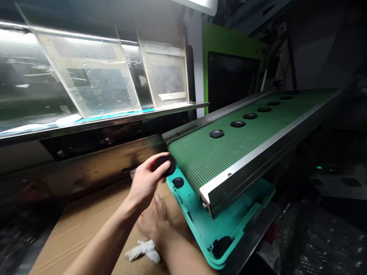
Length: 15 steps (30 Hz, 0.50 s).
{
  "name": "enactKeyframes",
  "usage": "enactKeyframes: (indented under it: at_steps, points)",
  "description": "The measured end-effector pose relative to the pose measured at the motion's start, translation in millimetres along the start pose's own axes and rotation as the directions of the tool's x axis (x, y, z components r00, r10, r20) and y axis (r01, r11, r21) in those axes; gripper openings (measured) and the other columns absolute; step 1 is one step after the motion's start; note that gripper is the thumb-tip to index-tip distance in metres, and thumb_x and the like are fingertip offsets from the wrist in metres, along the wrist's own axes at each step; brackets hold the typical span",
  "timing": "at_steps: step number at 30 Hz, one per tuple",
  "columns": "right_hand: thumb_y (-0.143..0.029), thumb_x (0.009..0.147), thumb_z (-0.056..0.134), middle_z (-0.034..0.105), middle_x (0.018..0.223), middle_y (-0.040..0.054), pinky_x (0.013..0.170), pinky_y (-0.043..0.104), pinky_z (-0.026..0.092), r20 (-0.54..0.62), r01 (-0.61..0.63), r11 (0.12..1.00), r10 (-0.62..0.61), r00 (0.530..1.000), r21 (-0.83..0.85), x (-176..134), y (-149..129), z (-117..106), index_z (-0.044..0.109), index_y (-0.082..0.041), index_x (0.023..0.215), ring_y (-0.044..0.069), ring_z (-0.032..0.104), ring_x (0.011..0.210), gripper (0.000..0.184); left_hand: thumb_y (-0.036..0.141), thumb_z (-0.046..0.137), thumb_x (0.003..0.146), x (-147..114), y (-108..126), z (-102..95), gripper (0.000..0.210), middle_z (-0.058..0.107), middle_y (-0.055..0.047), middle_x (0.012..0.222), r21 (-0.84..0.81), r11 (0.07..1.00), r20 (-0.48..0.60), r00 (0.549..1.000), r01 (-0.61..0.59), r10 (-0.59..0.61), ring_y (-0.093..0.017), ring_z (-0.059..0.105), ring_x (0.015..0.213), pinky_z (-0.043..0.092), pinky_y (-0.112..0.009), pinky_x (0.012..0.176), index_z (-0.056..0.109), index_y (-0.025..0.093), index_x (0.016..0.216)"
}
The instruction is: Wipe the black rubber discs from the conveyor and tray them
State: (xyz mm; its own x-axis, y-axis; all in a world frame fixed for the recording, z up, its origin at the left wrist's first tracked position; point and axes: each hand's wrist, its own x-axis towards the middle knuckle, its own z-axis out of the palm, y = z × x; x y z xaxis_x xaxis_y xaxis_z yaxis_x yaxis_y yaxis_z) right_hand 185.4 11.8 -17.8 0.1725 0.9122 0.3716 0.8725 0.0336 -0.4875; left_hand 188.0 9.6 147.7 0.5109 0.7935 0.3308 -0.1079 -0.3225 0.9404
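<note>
My left hand [146, 179] pinches a round black disc [169, 166] between thumb and fingers, just off the near end of the green conveyor belt [206, 160]. Below my left wrist, my right hand [153, 219] lies on the brown cardboard [94, 221], fingers stretched out and holding nothing I can see; part of it is hidden by the left arm. A smaller-looking black ring-shaped part [178, 182] sits in the teal tray [195, 229] under the belt's end. On the belt, several black round parts, the nearest being a dark disc [216, 133], form a line.
A crumpled white tissue [143, 251] lies on the cardboard by my right forearm. The belt's metal side rail [243, 160] overhangs the teal tray. At upper left is a brightly lit shelf with clear panels [106, 84]; a green machine housing [226, 42] stands behind.
</note>
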Motion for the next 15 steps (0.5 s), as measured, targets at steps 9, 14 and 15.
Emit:
enactKeyframes:
  at_steps: [9, 14, 15]
  points:
    - [-0.034, 0.089, 0.052, 0.059, 0.103, 0.0111, 0.090, 0.038, 0.042, -0.098, 0.055, 0.998, -0.056, 0.994, -0.015, -2.9, -11.4, -19.3, 0.062, -0.020, 0.114, 0.026, 0.050, 0.101, 0.031, 0.012, 0.062, 0.083, -143.0, -115.6, -171.7, 0.024, 0.067, -0.005, 0.092, -0.696, 0.688, -0.306, 0.780, 0.207, -0.545, -0.014, 0.065, 0.071, 0.057, -0.031, 0.064, 0.063, 0.017, 0.107]
    - [-0.037, 0.088, 0.056, 0.056, 0.114, 0.0100, 0.090, 0.035, 0.045, -0.194, 0.271, 0.942, -0.234, 0.953, 0.196, -24.0, -53.2, -12.9, 0.056, -0.021, 0.126, 0.023, 0.051, 0.103, 0.041, 0.023, 0.057, 0.089, -138.3, -121.1, -176.8, 0.020, 0.067, -0.013, 0.112, -0.813, 0.550, -0.159, 0.837, 0.190, -0.524, -0.025, 0.067, 0.098, 0.052, -0.050, 0.090, 0.059, 0.018, 0.108]
    - [-0.036, 0.088, 0.057, 0.056, 0.116, 0.0099, 0.090, 0.035, 0.046, -0.165, 0.315, 0.927, -0.285, 0.944, 0.205, -31.2, -63.0, -8.9, 0.056, -0.022, 0.126, 0.023, 0.051, 0.104, 0.041, 0.029, 0.054, 0.091, -137.8, -119.6, -177.2, 0.022, 0.066, -0.015, 0.113, -0.845, 0.498, -0.111, 0.846, 0.196, -0.522, -0.026, 0.067, 0.099, 0.052, -0.048, 0.091, 0.059, 0.016, 0.108]
